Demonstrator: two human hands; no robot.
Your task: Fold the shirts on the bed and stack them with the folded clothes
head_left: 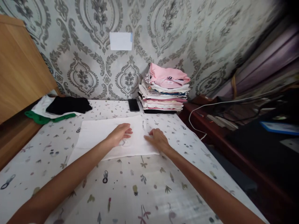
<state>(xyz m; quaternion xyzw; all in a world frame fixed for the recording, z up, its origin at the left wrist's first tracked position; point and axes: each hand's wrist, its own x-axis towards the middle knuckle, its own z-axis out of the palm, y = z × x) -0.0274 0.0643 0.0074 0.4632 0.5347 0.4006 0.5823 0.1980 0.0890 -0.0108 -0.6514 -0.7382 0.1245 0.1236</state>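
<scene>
Ornate damask-patterned wallpaper (pixel 129 74) backs a printed sheet (pixel 137 199) where a thin white cloth (pixel 93 133), lightly creased and roughly rectangular, lies flat mid-frame, long axis left to right, black-marked end pointing right. Left hand (pixel 120 134) and right hand (pixel 159 140) are apart, fingers loosely parted; whether they touch the fabric is unclear.

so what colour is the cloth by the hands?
The cloth is white, with small dark marks; head view.
</scene>
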